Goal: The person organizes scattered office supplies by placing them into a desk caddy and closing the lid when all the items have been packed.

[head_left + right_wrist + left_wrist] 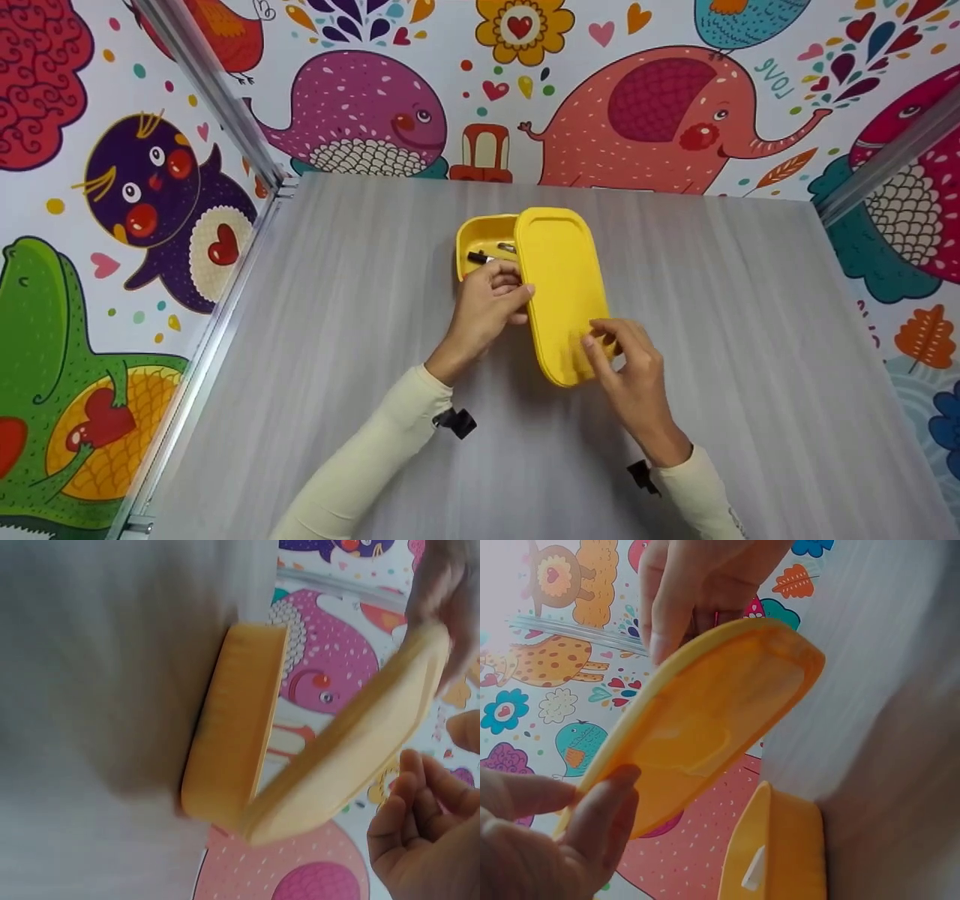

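A yellow lid (pixel 561 281) is tilted over the right part of a yellow box (pixel 466 238) that stands on the table. My left hand (pixel 486 306) pinches the lid's left edge between thumb and fingers, also seen in the left wrist view. Beside the lid's near right corner is my right hand (pixel 636 371), fingers loosely bent and thumb apart. In the right wrist view nothing lies between that thumb and the fingers. Inside the box are a black-capped pen (pixel 478 258) and a small metallic item (pixel 507 247); the lid hides the rest.
The grey wood-grain table (pixel 360 300) extends around the box on all sides. Walls printed with cartoon animals (pixel 645 120) stand behind and at the sides. A metal rail (pixel 225 300) runs along the left edge.
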Demonstrator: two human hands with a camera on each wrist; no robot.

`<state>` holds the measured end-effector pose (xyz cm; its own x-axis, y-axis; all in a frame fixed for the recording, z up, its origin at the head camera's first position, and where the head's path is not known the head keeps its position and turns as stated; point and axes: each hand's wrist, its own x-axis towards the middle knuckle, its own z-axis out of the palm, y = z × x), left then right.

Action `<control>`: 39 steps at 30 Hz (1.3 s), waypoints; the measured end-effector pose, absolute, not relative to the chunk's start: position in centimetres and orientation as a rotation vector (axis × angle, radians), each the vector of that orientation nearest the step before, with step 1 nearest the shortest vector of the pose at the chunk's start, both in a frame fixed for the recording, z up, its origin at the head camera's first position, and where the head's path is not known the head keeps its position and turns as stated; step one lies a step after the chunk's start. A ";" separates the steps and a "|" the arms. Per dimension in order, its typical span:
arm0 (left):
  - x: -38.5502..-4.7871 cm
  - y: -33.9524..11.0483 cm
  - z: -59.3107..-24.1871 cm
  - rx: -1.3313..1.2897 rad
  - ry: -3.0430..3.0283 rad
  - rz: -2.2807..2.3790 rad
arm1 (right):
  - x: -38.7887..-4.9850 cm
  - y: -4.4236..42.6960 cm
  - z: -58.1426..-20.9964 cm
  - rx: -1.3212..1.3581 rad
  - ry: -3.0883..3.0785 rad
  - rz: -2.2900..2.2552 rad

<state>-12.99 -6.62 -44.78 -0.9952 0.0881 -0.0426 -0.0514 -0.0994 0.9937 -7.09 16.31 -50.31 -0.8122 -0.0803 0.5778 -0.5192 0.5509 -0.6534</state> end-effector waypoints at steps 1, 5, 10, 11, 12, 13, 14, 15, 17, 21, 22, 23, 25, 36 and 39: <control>-13.0 -6.7 -44.9 0.045 2.027 2.265 | -7.4 16.7 -50.4 0.461 -2.291 1.195; -12.8 -7.2 -45.2 0.065 1.979 2.284 | -8.4 18.0 -50.6 0.352 -2.310 1.182; -12.6 -7.9 -45.6 0.122 1.878 2.326 | -9.0 19.1 -50.9 0.192 -2.434 1.220; -12.5 -8.1 -45.7 0.131 1.856 2.336 | -9.0 19.2 -51.0 0.169 -2.453 1.232; -12.5 -8.2 -45.7 0.136 1.835 2.346 | -9.0 19.3 -51.1 0.150 -2.468 1.247; -12.5 -8.3 -45.8 0.139 1.820 2.353 | -9.1 19.3 -51.2 0.136 -2.478 1.263; -12.5 -8.5 -45.8 0.140 1.806 2.360 | -9.1 19.4 -51.3 0.123 -2.488 1.280; -12.5 -8.6 -45.9 0.141 1.790 2.368 | -9.1 19.4 -51.4 0.112 -2.494 1.302; -12.4 -8.9 -46.0 0.143 1.766 2.379 | -9.0 19.4 -51.5 0.092 -2.496 1.361; -12.5 -9.4 -46.4 0.157 1.731 2.390 | -8.8 19.3 -51.5 0.079 -2.474 1.456; -12.5 -9.5 -46.5 0.158 1.723 2.394 | -8.8 19.2 -51.5 0.075 -2.470 1.468; -12.5 -9.6 -46.6 0.160 1.716 2.398 | -8.8 19.2 -51.5 0.074 -2.464 1.479; -12.4 -9.8 -46.8 0.164 1.698 2.406 | -8.7 19.1 -51.6 0.061 -2.453 1.491; -12.0 -10.1 -48.1 0.070 1.781 2.391 | -10.3 19.4 -51.4 0.066 -2.478 1.518; -11.9 -9.8 -48.8 -0.007 1.774 2.405 | -11.4 19.8 -51.3 0.098 -2.519 1.517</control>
<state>-11.89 -9.79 -48.76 -0.9883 0.1201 -0.0942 -0.1255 -0.2877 0.9495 -11.37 19.78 -51.33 -0.9779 0.0461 0.2040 -0.1587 0.4714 -0.8675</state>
